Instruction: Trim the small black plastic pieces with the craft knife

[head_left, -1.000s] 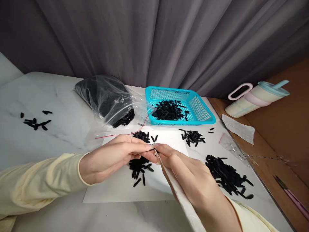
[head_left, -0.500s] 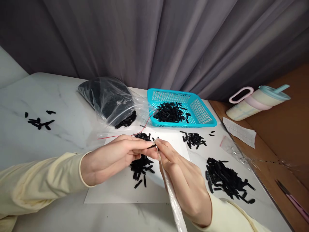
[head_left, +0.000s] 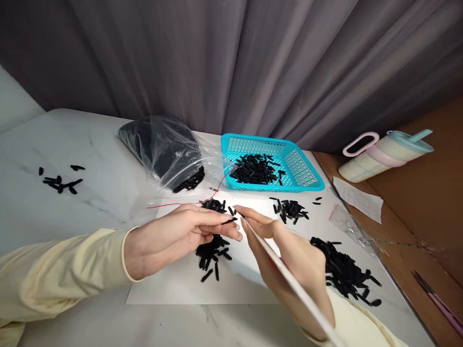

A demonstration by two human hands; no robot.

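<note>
A small black piece (head_left: pixel 229 221) is pinched between the thumb and fingers of the left hand (head_left: pixel 173 238), just above a pile of like pieces (head_left: pixel 211 250) on a white sheet (head_left: pixel 181 284). The right hand (head_left: pixel 289 255), just beside it, grips a thin white strip (head_left: pixel 289 279) that runs back toward the wrist. Farther off on the table (head_left: pixel 90 193) stands a turquoise basket (head_left: pixel 300 166) holding more pieces.

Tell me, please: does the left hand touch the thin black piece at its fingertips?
Touching. The head view shows the left hand pinching the thin black piece between its fingertips, with no gap visible.
</note>
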